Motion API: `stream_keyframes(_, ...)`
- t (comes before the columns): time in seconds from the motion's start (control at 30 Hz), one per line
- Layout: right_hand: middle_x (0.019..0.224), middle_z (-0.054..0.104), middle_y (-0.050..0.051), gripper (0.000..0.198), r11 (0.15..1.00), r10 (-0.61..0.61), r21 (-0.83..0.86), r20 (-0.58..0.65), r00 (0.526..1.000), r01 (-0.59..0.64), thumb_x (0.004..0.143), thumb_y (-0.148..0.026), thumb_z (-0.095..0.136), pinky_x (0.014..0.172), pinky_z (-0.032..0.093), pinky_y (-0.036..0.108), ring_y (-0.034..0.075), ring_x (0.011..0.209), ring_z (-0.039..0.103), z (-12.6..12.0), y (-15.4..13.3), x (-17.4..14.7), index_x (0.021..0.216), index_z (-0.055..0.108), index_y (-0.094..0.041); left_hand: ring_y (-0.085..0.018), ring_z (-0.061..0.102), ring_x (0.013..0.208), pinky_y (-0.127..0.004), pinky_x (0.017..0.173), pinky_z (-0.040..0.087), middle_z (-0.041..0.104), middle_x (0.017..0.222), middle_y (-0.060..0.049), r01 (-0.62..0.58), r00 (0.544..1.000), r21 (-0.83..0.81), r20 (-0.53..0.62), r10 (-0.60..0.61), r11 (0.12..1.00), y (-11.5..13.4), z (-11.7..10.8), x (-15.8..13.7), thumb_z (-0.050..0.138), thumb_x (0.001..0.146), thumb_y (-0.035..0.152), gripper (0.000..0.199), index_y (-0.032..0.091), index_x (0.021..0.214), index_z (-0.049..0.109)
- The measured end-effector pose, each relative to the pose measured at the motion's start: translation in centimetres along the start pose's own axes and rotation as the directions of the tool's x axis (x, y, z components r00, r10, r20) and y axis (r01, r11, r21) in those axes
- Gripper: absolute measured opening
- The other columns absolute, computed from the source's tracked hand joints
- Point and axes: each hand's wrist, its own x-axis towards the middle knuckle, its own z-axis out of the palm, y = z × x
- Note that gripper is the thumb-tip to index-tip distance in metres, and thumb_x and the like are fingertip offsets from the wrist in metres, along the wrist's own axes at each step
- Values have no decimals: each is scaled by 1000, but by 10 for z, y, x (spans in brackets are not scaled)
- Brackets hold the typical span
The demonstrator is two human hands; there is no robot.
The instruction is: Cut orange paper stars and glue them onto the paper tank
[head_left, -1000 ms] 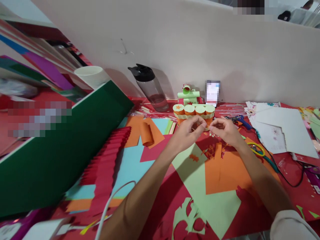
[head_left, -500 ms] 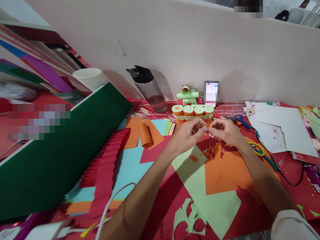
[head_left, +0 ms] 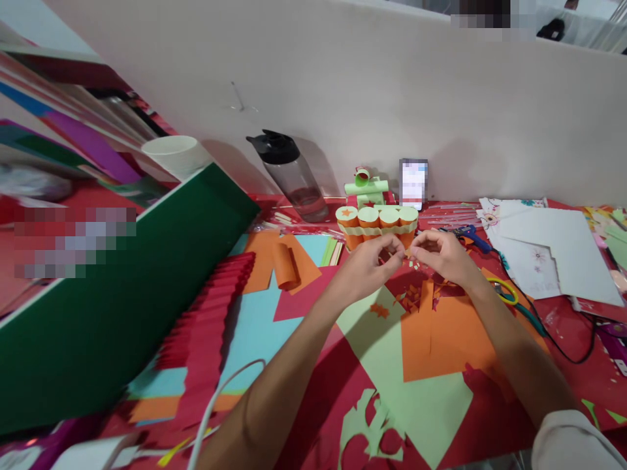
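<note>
Orange and pale-green paper piece (head_left: 376, 225), one, scalloped, with four round tops in a row and a star on the leftmost; stands on the red desk (head_left: 582, 385), just beyond the hands; left hand (head_left: 365, 264) and right hand (head_left: 445, 258), near each other, thumbs and fingers curled toward one another; whether anything is grasped between the fingertips cannot be told; light-green paper figure (head_left: 366, 187), of rolled tubes, behind the scalloped piece; phone (head_left: 413, 184), propped upright against the wall, to its right; clear bottle (head_left: 296, 179), black lid, farther left; orange sheet (head_left: 448, 339), overlapping a pale-green sheet (head_left: 416, 398); orange cut-out (head_left: 379, 310), loose on the latter; orange and red scraps (head_left: 411, 299), below the hands; scissors (head_left: 531, 320), yellow and teal handles, beside the right forearm; white sheets (head_left: 582, 254), overlapping, at right; red pleated paper (head_left: 208, 326), near a dark-green board (head_left: 122, 307); white cup (head_left: 179, 156), behind the board.
</note>
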Motion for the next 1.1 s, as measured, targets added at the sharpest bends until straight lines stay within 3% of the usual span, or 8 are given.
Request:
stream_keyframes(0.27, 78, 75, 3, 16, 999, 24, 31, -17, 1000, -24, 84, -35, 72, 71, 54, 30, 17, 72, 69, -1, -4, 1, 83, 71, -19, -15, 56, 70, -27, 64, 44, 63, 80, 0, 20, 1000, -74, 1, -20, 997, -2, 0, 1, 56, 95, 37, 19, 20, 89, 62)
stream_keyframes(1.1, 78, 74, 3, 17, 1000, 11, -14, -38, 999, -12, 83, -35, 70, 70, 52, 30, 17, 72, 67, -1, 0, 2, 79, 70, -19, -14, 54, 71, -27, 64, 43, 62, 77, 0, 45, 999, -65, 29, -43, 997, 5, -3, -1, 58, 91, 37, 20, 19, 84, 63)
